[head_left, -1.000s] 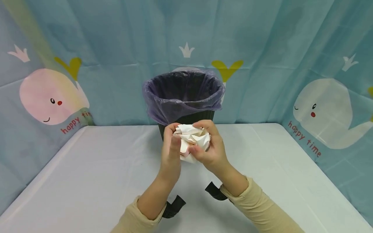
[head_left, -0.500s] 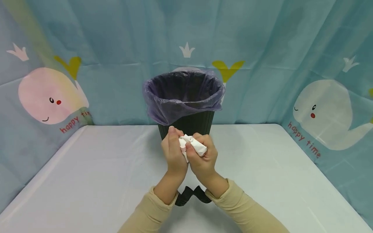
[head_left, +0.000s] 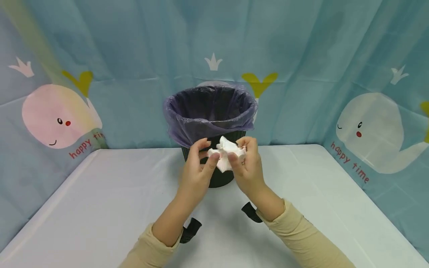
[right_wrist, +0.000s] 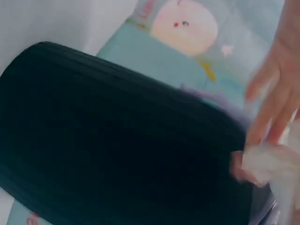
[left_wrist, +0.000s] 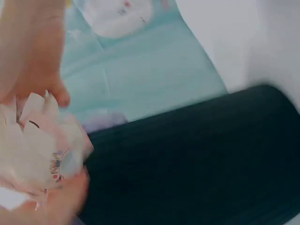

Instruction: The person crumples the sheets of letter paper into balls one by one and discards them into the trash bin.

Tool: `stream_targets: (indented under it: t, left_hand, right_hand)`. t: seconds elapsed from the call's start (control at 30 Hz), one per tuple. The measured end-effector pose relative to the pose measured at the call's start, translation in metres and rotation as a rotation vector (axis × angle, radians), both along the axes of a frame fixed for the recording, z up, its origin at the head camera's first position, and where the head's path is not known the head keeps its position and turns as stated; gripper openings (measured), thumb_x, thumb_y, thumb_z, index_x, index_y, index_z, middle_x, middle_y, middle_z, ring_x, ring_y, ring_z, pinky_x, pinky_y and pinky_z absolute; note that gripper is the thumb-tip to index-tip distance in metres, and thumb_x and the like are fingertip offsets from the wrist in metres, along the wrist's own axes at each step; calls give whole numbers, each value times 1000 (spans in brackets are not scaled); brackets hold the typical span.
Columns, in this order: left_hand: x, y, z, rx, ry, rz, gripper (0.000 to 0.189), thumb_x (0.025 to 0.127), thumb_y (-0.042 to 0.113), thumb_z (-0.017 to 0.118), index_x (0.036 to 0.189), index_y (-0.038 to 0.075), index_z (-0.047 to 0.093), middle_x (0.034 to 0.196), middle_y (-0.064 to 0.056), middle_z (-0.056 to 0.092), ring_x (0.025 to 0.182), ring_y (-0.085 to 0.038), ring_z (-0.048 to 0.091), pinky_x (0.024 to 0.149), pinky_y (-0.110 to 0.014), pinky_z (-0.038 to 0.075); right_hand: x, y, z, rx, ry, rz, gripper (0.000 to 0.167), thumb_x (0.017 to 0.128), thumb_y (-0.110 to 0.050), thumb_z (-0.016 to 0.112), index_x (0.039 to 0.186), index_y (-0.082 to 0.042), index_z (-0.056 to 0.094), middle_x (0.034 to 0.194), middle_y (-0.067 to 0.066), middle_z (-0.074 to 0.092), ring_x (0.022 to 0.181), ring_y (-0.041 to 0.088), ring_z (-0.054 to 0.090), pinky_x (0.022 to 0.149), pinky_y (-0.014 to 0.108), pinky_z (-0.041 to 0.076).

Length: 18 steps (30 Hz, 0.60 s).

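Between the two hands in the head view is a crumpled piece of white paper [head_left: 226, 154], held up in front of the bin. Printed marks show on the paper [left_wrist: 42, 145] in the left wrist view. My right hand [head_left: 249, 167] grips its right side, thumb on the near face and fingers behind. At the left edge, my left hand [head_left: 196, 173] holds it with the thumb, while the index finger stands away from it. The paper hides parts of several fingers. Blurred fingers of the left hand [right_wrist: 276, 98] reach toward the paper in the right wrist view.
A dark ribbed bin [head_left: 221, 180] with a purple bag [head_left: 207, 128] folded over its rim stands at the back of the white table [head_left: 100, 201]. Behind and beside it hangs a blue curtain [head_left: 134, 111] with printed whales. Black straps [head_left: 191, 230] hang at the wrists.
The hands first squeezed together round the paper and came lower. Now they have parted and risen, the left fingers have spread, and the paper is a smaller, tighter wad.
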State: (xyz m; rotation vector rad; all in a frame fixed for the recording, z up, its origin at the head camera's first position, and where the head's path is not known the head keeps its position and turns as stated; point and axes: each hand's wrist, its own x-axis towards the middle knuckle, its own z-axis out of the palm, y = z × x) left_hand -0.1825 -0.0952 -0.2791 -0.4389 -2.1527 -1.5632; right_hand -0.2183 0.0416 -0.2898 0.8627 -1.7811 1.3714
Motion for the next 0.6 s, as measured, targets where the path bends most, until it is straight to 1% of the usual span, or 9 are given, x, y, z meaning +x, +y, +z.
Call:
stream_targets:
  t: [0.07, 0.13, 0.2, 0.23, 0.3, 0.37, 0.43, 0.53, 0.6]
  left_hand:
    - [3, -2, -2, 75, -68, -121, 98, 83, 72, 52, 146, 2, 28, 138, -17, 43, 115, -28, 53, 87, -35, 51]
    - [5, -3, -4, 149, -98, -204, 101, 81, 67, 63, 148, 3, 23, 141, -19, 39, 113, -28, 52, 87, -29, 50]
    - [7, -5, -5, 210, -69, -239, 104, 78, 61, 71, 148, 3, 21, 144, -19, 35, 115, -28, 49, 86, -24, 51]
    - [8, -6, -5, 232, -38, -256, 105, 77, 59, 73, 148, 2, 20, 146, -19, 32, 118, -28, 46, 87, -23, 50]
    - [9, -9, -4, 237, 39, -297, 106, 78, 57, 74, 147, -2, 20, 150, -18, 29, 126, -30, 40, 93, -23, 47]
    - [9, -12, -4, 197, 100, -328, 106, 80, 57, 72, 148, -3, 17, 154, -15, 25, 135, -29, 31, 100, -25, 41]
    - [9, -14, -4, 141, 116, -350, 108, 83, 61, 66, 151, -1, 10, 158, -12, 18, 143, -28, 18, 107, -33, 34]
    - [10, -17, -5, 3, 51, -282, 109, 84, 71, 54, 154, 5, 2, 160, -8, 10, 145, -27, 13, 110, -46, 29]
    - [13, -18, -5, -75, -21, -238, 107, 84, 74, 49, 154, 7, 4, 156, -9, 19, 140, -28, 24, 106, -51, 34]
  right_hand:
    - [4, 3, -2, 57, 8, 107, 58, 102, -51, 36, 110, 7, 43, 91, 12, 47, 76, 15, 47, 58, 24, 44]
    - [10, 5, -3, 55, -33, 274, 47, 104, -35, 38, 119, 10, 43, 100, 12, 46, 85, 16, 47, 64, 24, 46]
    - [15, 10, -2, -4, -115, 419, 44, 102, -26, 47, 125, 11, 42, 110, 12, 46, 96, 17, 46, 70, 22, 48]
    - [17, 12, -1, -36, -169, 487, 48, 100, -25, 52, 129, 11, 40, 116, 13, 47, 102, 18, 47, 73, 21, 49]
    - [17, 18, 2, -66, -270, 583, 69, 94, -35, 63, 137, 12, 33, 130, 17, 44, 117, 21, 42, 82, 21, 49]
    - [15, 23, 5, -17, -346, 638, 86, 89, -45, 68, 143, 9, 27, 140, 23, 39, 124, 24, 39, 88, 22, 47]
    - [13, 26, 7, 61, -409, 677, 94, 87, -51, 68, 147, 5, 22, 140, 26, 39, 120, 25, 43, 88, 24, 47]
    - [10, 29, 7, 121, -404, 664, 92, 86, -53, 68, 145, 5, 28, 123, 26, 49, 102, 20, 52, 77, 25, 51]
    - [10, 29, 8, 140, -326, 605, 89, 86, -55, 67, 140, 7, 35, 114, 21, 52, 95, 17, 52, 71, 25, 51]
